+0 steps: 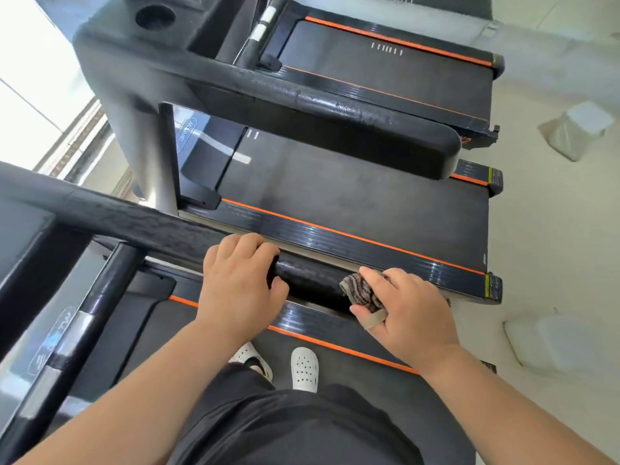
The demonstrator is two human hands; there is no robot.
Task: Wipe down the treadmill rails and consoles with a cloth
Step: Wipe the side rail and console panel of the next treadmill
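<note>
A thick black handrail [141, 223] of the near treadmill runs from the left edge down to the middle. My left hand [238, 283] grips this rail, fingers curled over its top. Just to the right, at the rail's end, my right hand [406, 310] holds a striped brown-grey cloth [359, 290] bunched against the rail. A tan band sits round the right thumb. The rail's end is hidden under the cloth and hand.
A second treadmill's handrail [352, 122] and console with cup holder [154, 16] stand behind. Black belts with orange-edged side strips [352, 243] lie below. A third treadmill [402, 62] lies at the back. Pale floor [553, 229] on the right; my white shoes [303, 367] stand on the near belt.
</note>
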